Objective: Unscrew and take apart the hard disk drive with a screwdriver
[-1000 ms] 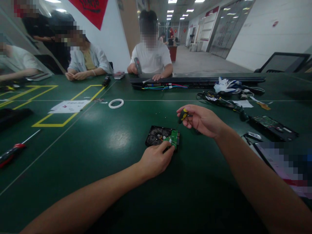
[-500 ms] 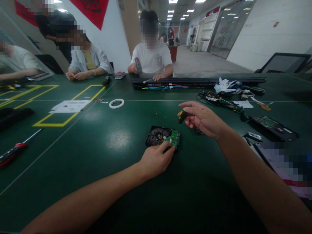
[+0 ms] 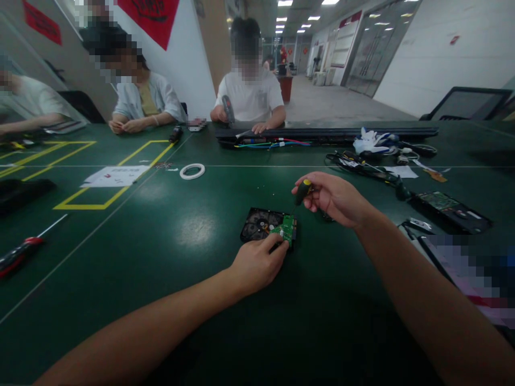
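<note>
Right hand (image 3: 336, 199) holds screwdriver (image 3: 301, 194), left (image 3: 256, 262) drive (image 3: 259, 224); banner (image 3: 155, 21) lettered.

Two hard drives (image 3: 259, 221) are lying on one green table (image 3: 161, 252), two screwdrivers (image 3: 302, 193) are showing, one white ring (image 3: 183, 172) is resting flat, and three people (image 3: 249, 99) are sitting around.

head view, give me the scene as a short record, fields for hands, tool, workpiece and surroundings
left hand: fingers on the near side of the green circuit board
right hand: holds the yellow-and-black screwdriver
screwdriver tip: points down near the board's far edge; contact cannot be made out
workpiece: black hard drive, circuit board on its right part
left side: red-and-black screwdriver, white ring
right side: another drive
far side: coloured wires, white gloves
surface: green table
</note>
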`<state>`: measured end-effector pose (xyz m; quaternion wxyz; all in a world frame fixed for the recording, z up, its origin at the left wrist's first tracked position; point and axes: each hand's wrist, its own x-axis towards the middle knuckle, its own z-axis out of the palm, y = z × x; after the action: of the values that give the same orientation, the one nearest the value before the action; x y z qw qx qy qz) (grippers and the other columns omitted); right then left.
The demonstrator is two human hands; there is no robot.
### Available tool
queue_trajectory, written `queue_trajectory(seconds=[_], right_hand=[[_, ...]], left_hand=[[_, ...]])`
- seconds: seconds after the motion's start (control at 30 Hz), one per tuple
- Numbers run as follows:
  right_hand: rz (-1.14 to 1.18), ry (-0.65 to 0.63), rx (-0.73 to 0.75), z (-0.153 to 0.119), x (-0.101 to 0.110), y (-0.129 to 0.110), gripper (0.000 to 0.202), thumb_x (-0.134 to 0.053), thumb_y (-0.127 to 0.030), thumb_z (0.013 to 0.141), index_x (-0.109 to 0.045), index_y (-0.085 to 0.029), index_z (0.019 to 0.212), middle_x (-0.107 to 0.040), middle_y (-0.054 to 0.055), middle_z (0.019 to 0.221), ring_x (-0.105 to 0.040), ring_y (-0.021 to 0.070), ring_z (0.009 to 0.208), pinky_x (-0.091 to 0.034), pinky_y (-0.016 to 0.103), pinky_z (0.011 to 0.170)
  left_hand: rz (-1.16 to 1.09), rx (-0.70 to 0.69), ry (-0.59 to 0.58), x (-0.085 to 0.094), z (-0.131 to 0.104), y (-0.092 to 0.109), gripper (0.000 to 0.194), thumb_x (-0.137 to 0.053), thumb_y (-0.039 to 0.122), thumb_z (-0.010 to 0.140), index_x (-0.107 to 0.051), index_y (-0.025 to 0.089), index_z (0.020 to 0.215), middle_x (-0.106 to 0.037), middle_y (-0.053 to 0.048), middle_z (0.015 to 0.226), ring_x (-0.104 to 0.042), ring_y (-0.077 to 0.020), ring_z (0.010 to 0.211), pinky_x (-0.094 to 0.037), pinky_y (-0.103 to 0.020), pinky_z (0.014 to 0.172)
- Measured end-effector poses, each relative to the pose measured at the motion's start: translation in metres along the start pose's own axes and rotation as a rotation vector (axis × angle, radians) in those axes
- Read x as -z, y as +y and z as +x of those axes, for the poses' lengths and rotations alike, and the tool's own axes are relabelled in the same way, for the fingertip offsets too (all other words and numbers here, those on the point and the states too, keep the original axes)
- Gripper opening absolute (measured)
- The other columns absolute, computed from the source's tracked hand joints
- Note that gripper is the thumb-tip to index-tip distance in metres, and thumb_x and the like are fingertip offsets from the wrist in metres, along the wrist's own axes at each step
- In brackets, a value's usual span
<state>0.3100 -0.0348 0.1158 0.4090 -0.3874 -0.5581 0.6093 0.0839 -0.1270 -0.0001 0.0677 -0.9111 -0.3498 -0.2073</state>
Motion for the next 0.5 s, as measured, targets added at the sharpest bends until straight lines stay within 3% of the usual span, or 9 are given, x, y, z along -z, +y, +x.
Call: queue_trajectory(seconds=[0.27, 0.5], right_hand=[[-0.05, -0.019, -0.002, -0.0022, 0.0007, -0.0015, 0.027, -0.064, -0.036, 0.096, -0.074, -0.018, 0.114, -0.072, 0.01, 0.103, -0.053, 0.0118, 0.063, -0.039, 0.025, 0.049], [-0.1, 0.009, 0.018, -0.0032, 0.0023, -0.0029, 0.023, -0.068, -0.039, 0.095, -0.077, -0.019, 0.102, -0.072, 0.009, 0.103, -0.05, 0.0117, 0.065, -0.037, 0.026, 0.051]], left_hand=[[-0.003, -0.004, -0.008, -0.0003, 0.0003, -0.0009, 0.032, -0.047, 0.024, 0.105, -0.06, 0.013, 0.132, -0.064, -0.013, 0.123, -0.07, -0.0193, 0.081, -0.066, -0.037, 0.07], [0.007, -0.001, -0.005, -0.0003, -0.0009, -0.0012, 0.031, -0.047, 0.024, 0.105, -0.059, 0.014, 0.132, -0.064, -0.013, 0.123, -0.07, -0.0187, 0.08, -0.065, -0.036, 0.068]])
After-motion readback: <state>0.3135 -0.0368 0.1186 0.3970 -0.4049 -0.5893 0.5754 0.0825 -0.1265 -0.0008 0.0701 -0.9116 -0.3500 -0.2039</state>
